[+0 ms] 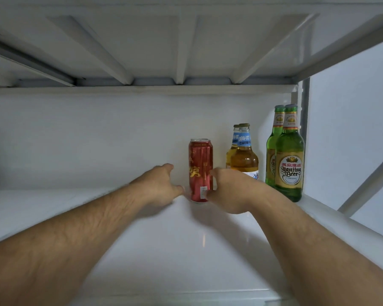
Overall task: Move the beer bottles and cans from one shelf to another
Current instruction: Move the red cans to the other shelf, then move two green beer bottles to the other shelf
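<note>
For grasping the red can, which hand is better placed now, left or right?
Probably the right hand. Its fingers already curl against the side of the red can, low near the base. The left hand is open beside the can, with only its thumb tip near it, so it would need to close further.

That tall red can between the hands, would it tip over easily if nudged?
Probably yes: the red can is tall and narrow on a small base, so a push near its top could topple it. The white shelf looks smooth and glossy, so a low push might slide it instead. On its side, it would likely roll.
</note>
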A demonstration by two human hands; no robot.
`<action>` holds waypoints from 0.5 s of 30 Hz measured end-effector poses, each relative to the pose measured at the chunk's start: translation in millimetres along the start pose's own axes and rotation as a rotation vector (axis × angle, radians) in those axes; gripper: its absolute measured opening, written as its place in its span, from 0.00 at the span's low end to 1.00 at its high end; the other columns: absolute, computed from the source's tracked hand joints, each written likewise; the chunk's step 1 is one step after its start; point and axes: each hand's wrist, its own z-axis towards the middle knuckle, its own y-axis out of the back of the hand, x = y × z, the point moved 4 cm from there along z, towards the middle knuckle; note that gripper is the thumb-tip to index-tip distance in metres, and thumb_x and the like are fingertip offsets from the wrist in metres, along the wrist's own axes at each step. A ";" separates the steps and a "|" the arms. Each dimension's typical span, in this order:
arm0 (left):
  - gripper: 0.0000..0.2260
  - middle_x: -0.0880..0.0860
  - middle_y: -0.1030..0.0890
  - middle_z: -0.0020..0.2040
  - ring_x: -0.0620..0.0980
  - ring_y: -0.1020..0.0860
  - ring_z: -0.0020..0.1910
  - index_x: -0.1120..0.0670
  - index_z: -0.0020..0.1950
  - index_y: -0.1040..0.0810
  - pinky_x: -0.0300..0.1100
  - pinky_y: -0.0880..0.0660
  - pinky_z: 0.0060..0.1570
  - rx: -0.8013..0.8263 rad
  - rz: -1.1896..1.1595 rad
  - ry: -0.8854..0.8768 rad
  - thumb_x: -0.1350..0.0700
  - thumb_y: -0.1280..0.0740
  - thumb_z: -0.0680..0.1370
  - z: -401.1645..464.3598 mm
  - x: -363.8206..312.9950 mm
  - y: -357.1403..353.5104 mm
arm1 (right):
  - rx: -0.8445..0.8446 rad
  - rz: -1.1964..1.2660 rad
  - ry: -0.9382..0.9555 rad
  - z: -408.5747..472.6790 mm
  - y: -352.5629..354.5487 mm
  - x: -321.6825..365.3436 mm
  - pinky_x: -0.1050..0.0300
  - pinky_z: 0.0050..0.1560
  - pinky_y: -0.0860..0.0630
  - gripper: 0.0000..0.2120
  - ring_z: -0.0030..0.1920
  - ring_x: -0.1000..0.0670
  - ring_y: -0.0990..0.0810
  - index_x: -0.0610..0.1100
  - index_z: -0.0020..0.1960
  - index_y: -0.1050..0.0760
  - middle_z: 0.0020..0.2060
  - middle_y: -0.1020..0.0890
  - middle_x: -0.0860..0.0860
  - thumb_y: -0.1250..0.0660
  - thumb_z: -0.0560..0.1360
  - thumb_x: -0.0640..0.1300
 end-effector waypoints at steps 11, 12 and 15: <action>0.38 0.47 0.45 0.84 0.51 0.39 0.80 0.47 0.84 0.48 0.47 0.37 0.76 -0.057 0.163 0.093 0.39 0.36 0.79 -106.1 102.0 71.5 | 0.030 -0.265 0.192 -34.6 -39.2 130.6 0.45 0.68 0.30 0.32 0.71 0.44 0.32 0.45 0.76 0.37 0.73 0.31 0.48 0.43 0.79 0.63; 0.38 0.47 0.45 0.84 0.51 0.40 0.80 0.47 0.84 0.48 0.47 0.37 0.76 -0.066 0.164 0.112 0.39 0.36 0.79 -119.7 118.3 81.5 | 0.034 -0.261 0.208 -35.8 -44.7 150.3 0.45 0.68 0.31 0.32 0.72 0.43 0.32 0.45 0.76 0.37 0.73 0.32 0.49 0.44 0.79 0.64; 0.37 0.47 0.44 0.84 0.52 0.39 0.80 0.47 0.84 0.48 0.48 0.37 0.76 -0.103 0.161 0.182 0.39 0.35 0.79 -160.4 172.5 113.2 | 0.044 -0.237 0.271 -40.4 -62.0 216.2 0.46 0.67 0.31 0.33 0.71 0.44 0.32 0.46 0.76 0.37 0.73 0.31 0.50 0.45 0.79 0.65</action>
